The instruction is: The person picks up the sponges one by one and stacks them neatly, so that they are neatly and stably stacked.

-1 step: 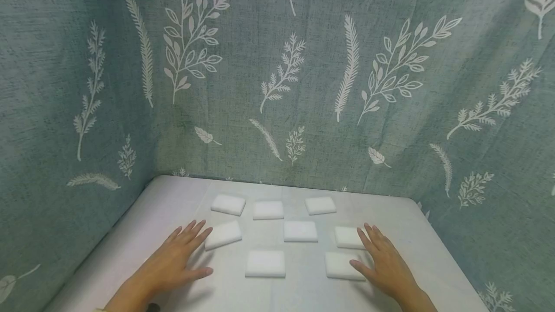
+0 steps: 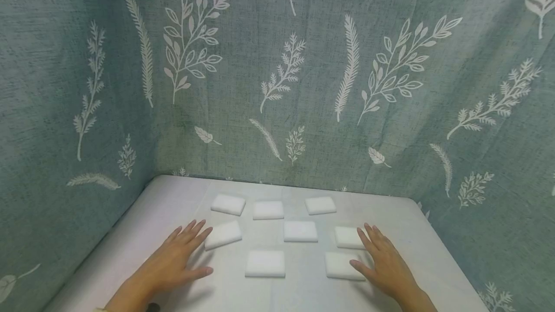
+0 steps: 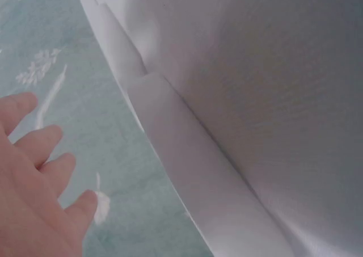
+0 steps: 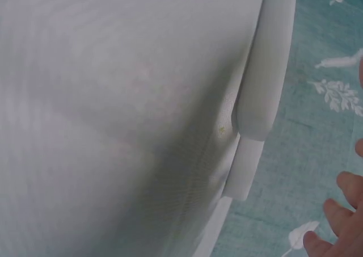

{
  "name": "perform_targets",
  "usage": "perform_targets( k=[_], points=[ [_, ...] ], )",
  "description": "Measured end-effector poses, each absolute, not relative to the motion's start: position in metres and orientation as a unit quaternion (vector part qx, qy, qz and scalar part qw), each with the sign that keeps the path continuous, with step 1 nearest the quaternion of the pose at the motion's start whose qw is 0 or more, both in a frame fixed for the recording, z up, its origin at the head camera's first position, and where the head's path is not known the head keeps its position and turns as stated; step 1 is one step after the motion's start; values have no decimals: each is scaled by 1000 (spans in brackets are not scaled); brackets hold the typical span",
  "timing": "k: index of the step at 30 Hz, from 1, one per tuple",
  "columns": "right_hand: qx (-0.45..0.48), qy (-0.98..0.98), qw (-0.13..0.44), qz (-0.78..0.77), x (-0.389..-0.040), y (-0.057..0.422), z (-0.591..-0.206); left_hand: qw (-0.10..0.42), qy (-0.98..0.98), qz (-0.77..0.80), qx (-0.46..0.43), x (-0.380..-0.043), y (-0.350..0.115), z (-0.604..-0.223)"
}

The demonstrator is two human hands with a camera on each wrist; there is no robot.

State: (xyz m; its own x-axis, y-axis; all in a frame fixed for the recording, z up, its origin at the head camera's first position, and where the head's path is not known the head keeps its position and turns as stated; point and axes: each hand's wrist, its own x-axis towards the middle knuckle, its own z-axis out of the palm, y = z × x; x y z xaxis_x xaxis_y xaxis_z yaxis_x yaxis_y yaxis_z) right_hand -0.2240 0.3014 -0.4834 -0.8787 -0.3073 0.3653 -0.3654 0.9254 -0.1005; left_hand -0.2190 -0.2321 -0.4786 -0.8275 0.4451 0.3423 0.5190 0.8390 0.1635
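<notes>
Nothing had visibly shifted as I watched; the handling seemed no further on; the left hand [image 2: 173,260] was spread and gripped nothing, a white block [image 2: 224,235] just beside its index fingertip; the right hand [image 2: 385,265] was likewise spread and ungripping, partly hiding a near block [image 2: 340,266] and a farther block [image 2: 348,238]; five others [image 2: 265,264] lay between the hands or beyond.

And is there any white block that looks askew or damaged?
Two look askew: the back-left block and the block nearest the left hand, turned while most others sit nearly square. I see no damage.
</notes>
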Motion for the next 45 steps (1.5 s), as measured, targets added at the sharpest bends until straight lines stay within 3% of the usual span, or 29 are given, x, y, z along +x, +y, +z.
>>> perform_targets(
  k=[10,26,32,45],
  points=[
    [187,-962,173,101,-228,307,-484,138,-946,-135,-259,-223,-228,-484],
    [90,-972,-6,218,-220,308,-486,148,-934,-167,-279,-230,-203,-484],
    [29,-970,-54,237,-216,306,-496,120,-931,-162,-303,-232,-189,-485],
    [41,-974,-36,219,-226,297,-493,119,-917,-161,-345,-241,-159,-480]
  ],
)
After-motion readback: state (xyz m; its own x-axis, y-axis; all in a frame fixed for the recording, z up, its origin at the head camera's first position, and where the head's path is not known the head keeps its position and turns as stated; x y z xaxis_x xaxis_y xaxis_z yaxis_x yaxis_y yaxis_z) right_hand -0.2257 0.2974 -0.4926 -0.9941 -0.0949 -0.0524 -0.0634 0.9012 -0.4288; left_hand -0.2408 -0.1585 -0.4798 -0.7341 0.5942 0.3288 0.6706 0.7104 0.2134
